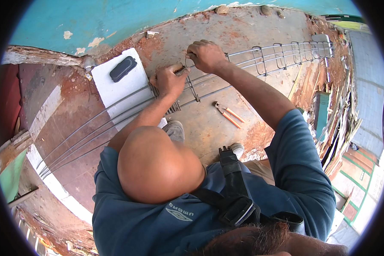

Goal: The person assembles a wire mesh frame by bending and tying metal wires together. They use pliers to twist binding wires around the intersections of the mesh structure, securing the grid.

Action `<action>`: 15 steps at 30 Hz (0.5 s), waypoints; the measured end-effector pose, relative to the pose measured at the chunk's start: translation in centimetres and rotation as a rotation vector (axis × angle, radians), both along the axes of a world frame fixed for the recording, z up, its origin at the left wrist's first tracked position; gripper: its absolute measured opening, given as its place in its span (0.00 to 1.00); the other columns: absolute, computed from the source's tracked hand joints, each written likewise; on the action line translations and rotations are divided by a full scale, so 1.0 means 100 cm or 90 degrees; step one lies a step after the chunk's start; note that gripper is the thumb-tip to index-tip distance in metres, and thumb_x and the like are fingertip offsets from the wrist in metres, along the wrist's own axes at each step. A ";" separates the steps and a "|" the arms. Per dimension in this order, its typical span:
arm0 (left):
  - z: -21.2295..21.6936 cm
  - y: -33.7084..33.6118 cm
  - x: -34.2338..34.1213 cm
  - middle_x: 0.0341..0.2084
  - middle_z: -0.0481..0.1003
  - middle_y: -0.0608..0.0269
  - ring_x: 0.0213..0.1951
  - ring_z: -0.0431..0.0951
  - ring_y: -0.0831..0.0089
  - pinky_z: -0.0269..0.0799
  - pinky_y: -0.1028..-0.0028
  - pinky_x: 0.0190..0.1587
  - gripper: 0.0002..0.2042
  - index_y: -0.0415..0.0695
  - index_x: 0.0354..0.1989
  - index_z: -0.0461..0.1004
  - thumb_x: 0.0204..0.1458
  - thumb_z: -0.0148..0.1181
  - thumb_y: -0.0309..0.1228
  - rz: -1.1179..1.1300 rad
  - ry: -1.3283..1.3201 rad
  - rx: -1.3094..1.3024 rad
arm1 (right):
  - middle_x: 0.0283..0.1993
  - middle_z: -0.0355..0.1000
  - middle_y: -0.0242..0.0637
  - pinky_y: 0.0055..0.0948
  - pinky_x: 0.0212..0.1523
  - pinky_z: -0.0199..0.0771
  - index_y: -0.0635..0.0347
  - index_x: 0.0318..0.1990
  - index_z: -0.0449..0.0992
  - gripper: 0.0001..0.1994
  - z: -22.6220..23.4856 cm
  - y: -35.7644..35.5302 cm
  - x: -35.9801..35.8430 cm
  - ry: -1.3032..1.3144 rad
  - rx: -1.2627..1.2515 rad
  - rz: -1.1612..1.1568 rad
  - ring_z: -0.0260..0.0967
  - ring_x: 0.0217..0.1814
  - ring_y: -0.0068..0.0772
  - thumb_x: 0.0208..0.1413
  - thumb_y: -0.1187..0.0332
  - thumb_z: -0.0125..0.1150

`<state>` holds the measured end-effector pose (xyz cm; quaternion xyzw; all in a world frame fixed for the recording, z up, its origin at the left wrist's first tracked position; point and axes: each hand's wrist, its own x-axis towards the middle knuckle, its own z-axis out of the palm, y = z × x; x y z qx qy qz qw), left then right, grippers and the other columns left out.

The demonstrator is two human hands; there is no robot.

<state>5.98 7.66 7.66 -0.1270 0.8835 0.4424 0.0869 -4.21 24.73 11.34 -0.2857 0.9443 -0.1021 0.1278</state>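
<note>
A long cage of thin steel rods (239, 65) runs from the lower left to the far right, with square wire stirrups (260, 61) around its right part. My left hand (170, 81) is closed at the top corner of one stirrup (193, 88), by the upper rod. Just right of it, my right hand (207, 56) is closed, its fingers pinching a thin wire that curves down toward the left hand. The fingertips partly hide this wire. Several more stirrups (173, 108) are bunched together below my left hand.
Orange-handled pincers (228, 114) lie on the concrete floor below the cage. A dark oblong case (123, 69) rests on a white board (109, 90) at the left. A turquoise wall (115, 23) bounds the far side. Splintered wood strips (343, 115) are heaped at the right.
</note>
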 end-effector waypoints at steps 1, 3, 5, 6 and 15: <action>-0.003 0.001 0.002 0.39 0.89 0.50 0.47 0.86 0.54 0.67 0.60 0.61 0.20 0.43 0.47 0.90 0.59 0.72 0.47 0.007 0.029 -0.012 | 0.52 0.81 0.35 0.48 0.64 0.76 0.51 0.46 0.84 0.10 0.001 -0.001 0.000 0.024 -0.018 0.028 0.76 0.62 0.44 0.68 0.59 0.63; -0.010 0.002 0.003 0.39 0.88 0.49 0.46 0.86 0.54 0.70 0.61 0.59 0.19 0.42 0.46 0.90 0.58 0.73 0.46 0.026 0.047 -0.010 | 0.50 0.81 0.33 0.45 0.66 0.73 0.51 0.45 0.84 0.08 0.002 -0.002 -0.008 0.077 -0.024 0.141 0.75 0.61 0.40 0.67 0.60 0.64; -0.006 0.004 -0.002 0.38 0.88 0.49 0.45 0.87 0.55 0.71 0.62 0.57 0.18 0.42 0.45 0.90 0.58 0.74 0.45 0.045 0.025 0.023 | 0.46 0.79 0.30 0.42 0.64 0.71 0.50 0.43 0.83 0.06 0.003 -0.003 -0.015 0.125 -0.031 0.244 0.74 0.58 0.37 0.64 0.62 0.66; -0.013 0.004 -0.002 0.38 0.88 0.50 0.44 0.87 0.56 0.70 0.62 0.58 0.18 0.42 0.44 0.90 0.58 0.74 0.46 0.051 0.023 0.037 | 0.44 0.79 0.28 0.41 0.62 0.71 0.49 0.42 0.83 0.05 0.002 -0.007 -0.018 0.146 -0.037 0.292 0.74 0.55 0.36 0.63 0.63 0.68; -0.011 0.010 -0.008 0.33 0.88 0.59 0.41 0.86 0.62 0.55 0.59 0.63 0.16 0.48 0.43 0.91 0.60 0.71 0.48 0.064 -0.055 -0.012 | 0.51 0.83 0.27 0.40 0.68 0.69 0.46 0.46 0.85 0.08 -0.009 -0.015 -0.035 0.034 0.113 0.217 0.77 0.61 0.36 0.62 0.60 0.69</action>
